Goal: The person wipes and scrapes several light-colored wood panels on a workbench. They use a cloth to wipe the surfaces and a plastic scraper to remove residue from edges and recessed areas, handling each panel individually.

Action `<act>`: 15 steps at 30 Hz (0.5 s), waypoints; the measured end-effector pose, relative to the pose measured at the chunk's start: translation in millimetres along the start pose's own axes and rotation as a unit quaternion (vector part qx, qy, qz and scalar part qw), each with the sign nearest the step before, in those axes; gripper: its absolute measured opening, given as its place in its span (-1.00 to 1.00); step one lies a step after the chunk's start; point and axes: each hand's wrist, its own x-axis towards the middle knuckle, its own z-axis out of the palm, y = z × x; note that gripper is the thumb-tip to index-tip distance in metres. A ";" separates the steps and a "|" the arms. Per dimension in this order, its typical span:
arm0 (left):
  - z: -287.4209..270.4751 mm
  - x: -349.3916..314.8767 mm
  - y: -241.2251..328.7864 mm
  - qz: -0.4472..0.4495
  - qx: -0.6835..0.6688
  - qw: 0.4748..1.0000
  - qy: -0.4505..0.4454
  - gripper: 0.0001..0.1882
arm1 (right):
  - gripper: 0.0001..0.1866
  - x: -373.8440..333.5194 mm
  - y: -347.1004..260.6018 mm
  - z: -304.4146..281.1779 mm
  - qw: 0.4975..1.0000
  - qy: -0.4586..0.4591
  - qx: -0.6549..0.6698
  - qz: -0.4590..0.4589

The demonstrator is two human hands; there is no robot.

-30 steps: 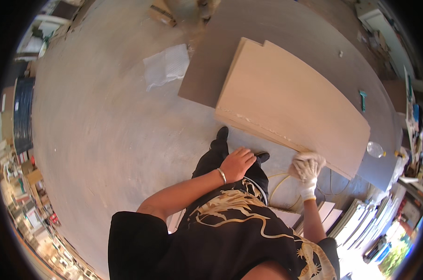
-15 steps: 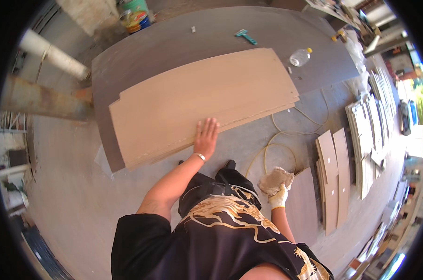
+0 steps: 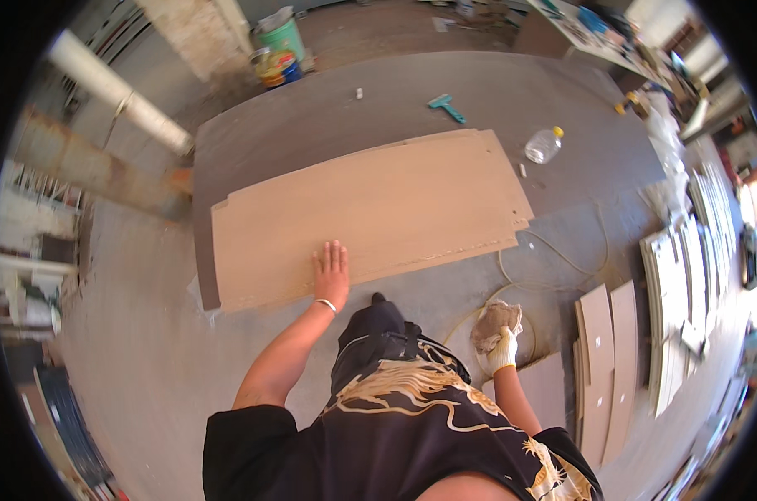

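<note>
Stacked tan boards (image 3: 378,209) lie on a large grey-brown work surface (image 3: 562,92), in front of the person. Over their near edge reaches the bare left hand (image 3: 331,280), palm down, fingers straight and slightly parted; whether it presses down cannot be told. Out to the right, the white-gloved right hand (image 3: 503,346) clutches a crumpled grey-brown rag (image 3: 495,321). Beyond the boards lie a teal T-shaped scraper (image 3: 448,109) and a yellow-capped clear bottle (image 3: 543,147).
</note>
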 end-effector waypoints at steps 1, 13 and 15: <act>5.6 -3.2 5.5 -0.008 0.008 0.999 0.039 -0.33 | -0.80 11.0 -6.8 9.9 0.999 0.012 -0.034 -0.002; -88.9 -62.7 109.5 -0.097 -0.124 0.979 0.128 -0.40 | -0.39 98.2 -90.1 42.5 0.971 -0.117 -0.206 0.033; -129.9 -53.5 106.8 -0.140 -0.185 0.947 0.223 -0.47 | -0.40 122.3 -111.1 75.7 0.938 -0.174 -0.295 0.052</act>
